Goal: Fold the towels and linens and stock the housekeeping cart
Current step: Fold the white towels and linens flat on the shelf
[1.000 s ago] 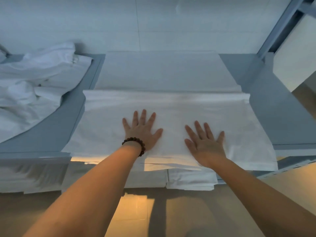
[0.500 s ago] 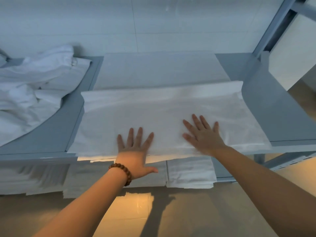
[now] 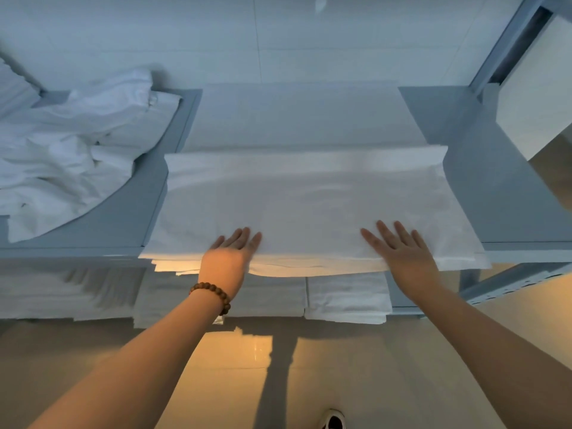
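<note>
I count two bare hands: one left hand (image 3: 230,258), one right hand (image 3: 402,255). Flat folded white linen pieces on the grey metal counter (image 3: 495,181): two, a front piece (image 3: 309,205) and a rear piece (image 3: 297,119). Crumpled white linen heap (image 3: 71,144): one. Folded white stacks on the lower shelf: two distinct, a middle stack (image 3: 266,295) and a right stack (image 3: 346,298); those further left are too blurred for me to count. Brown wooden bead bracelet (image 3: 213,294): one. Dark shoe toe (image 3: 332,419): one.

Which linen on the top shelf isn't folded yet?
The crumpled heap at the shelf's left end. The sheet under the left hand and right hand, and the one behind it, lie flat with straight edges.
</note>
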Tool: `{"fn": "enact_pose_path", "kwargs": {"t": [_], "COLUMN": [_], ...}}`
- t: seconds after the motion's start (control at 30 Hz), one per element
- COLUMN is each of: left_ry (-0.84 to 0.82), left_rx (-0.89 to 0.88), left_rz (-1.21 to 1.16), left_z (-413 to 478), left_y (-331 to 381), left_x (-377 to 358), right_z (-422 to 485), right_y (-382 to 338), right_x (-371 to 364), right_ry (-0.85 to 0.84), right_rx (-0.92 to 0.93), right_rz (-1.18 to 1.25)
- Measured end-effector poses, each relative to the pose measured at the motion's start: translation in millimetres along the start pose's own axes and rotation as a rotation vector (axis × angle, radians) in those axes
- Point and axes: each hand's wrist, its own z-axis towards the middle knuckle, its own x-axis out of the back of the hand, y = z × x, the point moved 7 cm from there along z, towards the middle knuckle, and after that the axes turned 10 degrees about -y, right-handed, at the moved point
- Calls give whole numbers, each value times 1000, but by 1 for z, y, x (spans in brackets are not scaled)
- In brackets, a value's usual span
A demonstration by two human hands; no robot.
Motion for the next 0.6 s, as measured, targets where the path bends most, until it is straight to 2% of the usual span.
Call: {"fn": "enact_pose_path", "kwargs": {"t": [0.23, 0.4, 0.5, 0.6], "left_ry": [-21, -162, -130, 18], "left_rx": [-8, 168, 214, 181], "left_rz": [57, 6, 24, 7], "left_z": [-21, -49, -62, -70], "left_y": [13, -10, -19, -22], "left_x": [24, 45, 74, 109], "right_z": [-24, -65, -82, -96], "right_y": [11, 10, 13, 22], "right_x": [8, 31, 46, 72], "right_ry": [28, 282, 351, 470], "right_rx": [-3, 16, -25, -101], "right_rz": [25, 92, 166, 228]}}
